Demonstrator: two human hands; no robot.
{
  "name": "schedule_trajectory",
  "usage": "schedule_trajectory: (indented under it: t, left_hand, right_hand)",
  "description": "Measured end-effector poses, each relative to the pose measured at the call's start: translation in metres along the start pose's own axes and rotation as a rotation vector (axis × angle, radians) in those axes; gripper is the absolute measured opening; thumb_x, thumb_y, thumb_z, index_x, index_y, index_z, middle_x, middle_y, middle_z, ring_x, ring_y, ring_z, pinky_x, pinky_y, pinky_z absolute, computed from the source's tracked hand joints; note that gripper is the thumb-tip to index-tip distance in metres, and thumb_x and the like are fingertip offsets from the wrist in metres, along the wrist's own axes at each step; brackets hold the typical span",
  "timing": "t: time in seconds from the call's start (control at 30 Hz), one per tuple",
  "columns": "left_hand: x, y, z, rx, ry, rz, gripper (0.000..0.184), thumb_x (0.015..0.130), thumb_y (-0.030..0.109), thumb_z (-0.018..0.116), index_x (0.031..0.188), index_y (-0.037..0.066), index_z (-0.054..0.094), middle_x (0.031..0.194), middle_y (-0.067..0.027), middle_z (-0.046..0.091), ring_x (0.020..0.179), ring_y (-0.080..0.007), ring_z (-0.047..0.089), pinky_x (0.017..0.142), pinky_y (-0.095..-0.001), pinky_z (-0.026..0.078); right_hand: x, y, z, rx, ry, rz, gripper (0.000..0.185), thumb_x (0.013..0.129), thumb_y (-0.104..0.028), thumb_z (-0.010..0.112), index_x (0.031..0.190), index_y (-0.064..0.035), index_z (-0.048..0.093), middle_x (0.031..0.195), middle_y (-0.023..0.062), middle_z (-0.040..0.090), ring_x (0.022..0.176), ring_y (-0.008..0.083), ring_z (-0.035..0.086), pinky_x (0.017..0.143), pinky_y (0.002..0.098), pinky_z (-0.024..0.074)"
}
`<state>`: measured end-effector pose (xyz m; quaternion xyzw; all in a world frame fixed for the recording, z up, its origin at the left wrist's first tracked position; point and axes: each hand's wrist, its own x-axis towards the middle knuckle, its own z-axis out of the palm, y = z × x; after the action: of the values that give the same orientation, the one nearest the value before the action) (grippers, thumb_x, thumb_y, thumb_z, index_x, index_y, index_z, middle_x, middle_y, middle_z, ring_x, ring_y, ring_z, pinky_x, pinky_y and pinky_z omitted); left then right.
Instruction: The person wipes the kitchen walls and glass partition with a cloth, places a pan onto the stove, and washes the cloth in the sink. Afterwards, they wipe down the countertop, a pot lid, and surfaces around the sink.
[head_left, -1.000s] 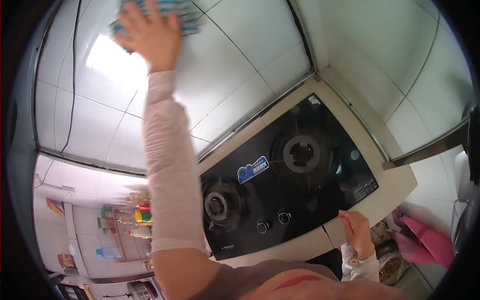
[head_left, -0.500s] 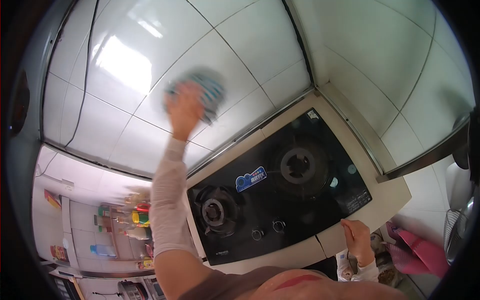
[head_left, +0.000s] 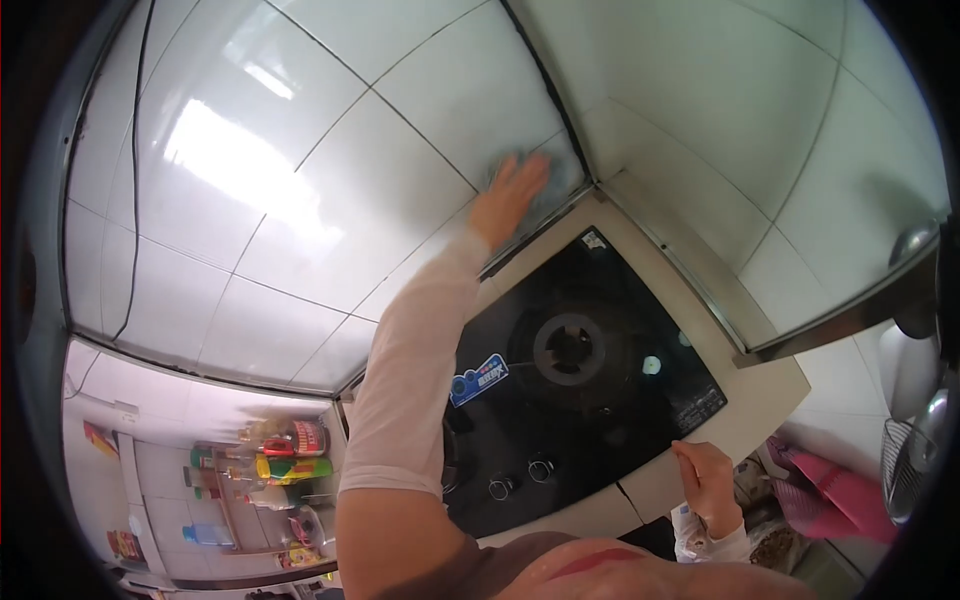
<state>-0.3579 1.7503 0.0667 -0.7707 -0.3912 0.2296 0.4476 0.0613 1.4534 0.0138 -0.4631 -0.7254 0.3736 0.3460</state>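
Note:
My left hand (head_left: 512,200) is pressed, fingers spread, over a blurred bluish-grey cloth (head_left: 548,190). The cloth lies against the white tiled wall (head_left: 420,160) near its right corner, above the back edge of the gas stove (head_left: 610,420). Along the front right edge of the stove, my right hand (head_left: 706,478) rests by the countertop with its fingers curled in, and nothing shows in them. My left forearm hides the left burner and part of the stove's black glass.
A metal rail (head_left: 850,310) with hanging ladles and a strainer (head_left: 905,465) juts out at the right. Pink slippers or similar pink items (head_left: 825,490) are below it. Bottles (head_left: 290,468) stand on a shelf at the lower left. A cable (head_left: 135,200) runs down the left wall.
My left hand has swept the cloth across the tiles to the right, toward the corner. My right hand stays by the stove's edge. The view has shifted slightly.

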Motion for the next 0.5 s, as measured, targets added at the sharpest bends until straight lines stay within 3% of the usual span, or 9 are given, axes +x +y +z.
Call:
schedule_trajectory:
  t: [0.03,0.1,0.17,0.27,0.3,0.4,0.43,0.47,0.5]
  left_hand:
    - [-0.036,0.02,0.008,0.142,-0.032,0.056,0.067,0.087,0.026,0.05,0.149,0.014,0.032,0.158,-0.0035,0.025,0.147,-0.0205,0.018,0.119,-0.0429,0.012]
    - [-0.106,0.042,0.039,-0.149,-0.116,0.075,0.066,0.086,0.025,0.048,0.149,0.015,0.032,0.159,-0.0023,0.023,0.147,-0.0165,0.017,0.12,-0.0399,0.009]
    - [-0.144,0.01,0.025,-0.654,-0.089,-0.033,0.064,0.083,0.016,0.052,0.145,0.011,0.037,0.154,-0.0049,0.033,0.143,-0.0219,0.028,0.116,-0.0504,0.021]
    - [-0.119,-0.106,-0.039,0.006,-0.026,-0.317,0.062,0.084,0.025,0.054,0.143,0.015,0.04,0.148,-0.0021,0.041,0.139,-0.0199,0.035,0.108,-0.0558,0.027]
    - [-0.099,-0.154,-0.062,-0.018,-0.01,-0.508,0.063,0.083,0.029,0.057,0.142,0.013,0.042,0.147,-0.0047,0.042,0.138,-0.0232,0.036,0.108,-0.0567,0.026]
    - [-0.03,-0.298,-0.132,0.392,0.55,-0.751,0.057,0.089,0.038,0.056,0.14,0.015,0.044,0.144,-0.0146,0.044,0.133,-0.0346,0.038,0.105,-0.0622,0.026]
    - [-0.003,-0.325,-0.155,0.463,0.691,-0.83,0.054,0.089,0.038,0.057,0.132,0.006,0.05,0.146,-0.0178,0.041,0.135,-0.0362,0.036,0.106,-0.0617,0.024]
    - [0.02,-0.359,-0.15,0.378,0.739,-1.017,0.062,0.099,0.047,0.038,0.145,0.006,0.035,0.156,-0.0171,0.023,0.145,-0.0346,0.017,0.117,-0.0557,0.008]
    - [0.046,-0.358,-0.163,0.42,0.679,-1.162,0.053,0.1,0.042,0.036,0.137,0.005,0.044,0.154,-0.0201,0.027,0.145,-0.0336,0.018,0.117,-0.0547,0.01]
  right_hand:
    - [-0.005,0.0,-0.006,-0.023,0.016,0.007,0.014,0.083,0.001,0.061,0.096,-0.0006,0.067,0.085,0.0165,0.068,0.075,0.0349,0.065,0.066,0.0398,0.0516]
    - [-0.015,0.005,-0.012,-0.055,0.006,0.0,0.014,0.084,0.0,0.061,0.096,-0.0009,0.067,0.084,0.0165,0.068,0.075,0.0347,0.065,0.066,0.04,0.0517]
    - [-0.019,0.013,-0.015,-0.065,0.001,-0.011,0.014,0.084,0.0,0.06,0.096,-0.0015,0.067,0.084,0.0162,0.068,0.076,0.0343,0.065,0.067,0.0401,0.0517]
    - [-0.013,0.02,-0.013,-0.04,-0.012,-0.041,0.014,0.085,-0.001,0.06,0.097,-0.0023,0.068,0.084,0.0155,0.068,0.076,0.0337,0.065,0.067,0.0396,0.0518]
    - [-0.004,0.02,-0.013,-0.032,-0.014,-0.063,0.014,0.085,-0.002,0.061,0.097,-0.0022,0.068,0.084,0.0153,0.068,0.076,0.0335,0.065,0.067,0.0393,0.0519]
    - [0.016,0.014,-0.011,0.002,-0.053,-0.043,0.013,0.085,-0.002,0.061,0.097,-0.0018,0.067,0.084,0.0147,0.068,0.075,0.0329,0.065,0.066,0.0386,0.052]
    - [0.021,0.014,-0.012,0.011,-0.067,-0.029,0.013,0.085,-0.002,0.061,0.097,-0.0016,0.067,0.084,0.0145,0.068,0.075,0.0327,0.065,0.066,0.0383,0.0521]
    - [0.023,0.016,-0.013,0.012,-0.08,-0.022,0.014,0.085,-0.001,0.061,0.097,-0.0011,0.067,0.084,0.0144,0.068,0.076,0.032,0.066,0.067,0.0377,0.0521]
    - [0.025,0.019,-0.014,0.014,-0.09,-0.019,0.014,0.085,0.0,0.06,0.098,-0.0005,0.067,0.084,0.0143,0.068,0.076,0.0313,0.066,0.067,0.0371,0.0521]
